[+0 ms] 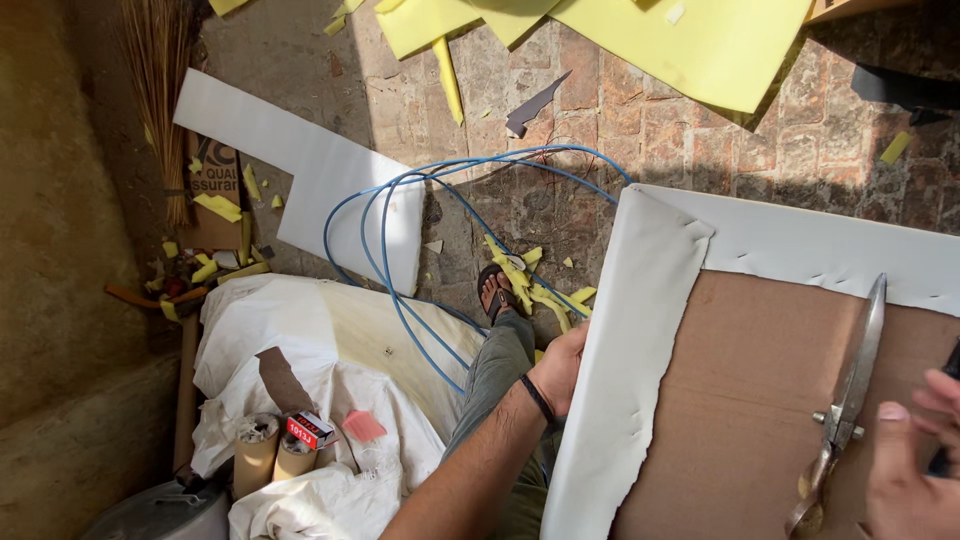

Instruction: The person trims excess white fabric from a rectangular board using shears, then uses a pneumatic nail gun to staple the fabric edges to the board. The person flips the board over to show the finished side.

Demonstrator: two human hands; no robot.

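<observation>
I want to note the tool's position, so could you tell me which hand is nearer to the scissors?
Right. The right hand is just beside the scissors at their handle end; the left hand grips the panel's far edge.

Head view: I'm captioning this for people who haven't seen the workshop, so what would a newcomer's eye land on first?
First, the brown board at lower right, with white fabric folded over its edges; the left hand grips its left edge. Large metal scissors lie on the board beside the right hand. Next, the blue hose looping over the brick floor at centre, and yellow foam sheets along the top.
</observation>
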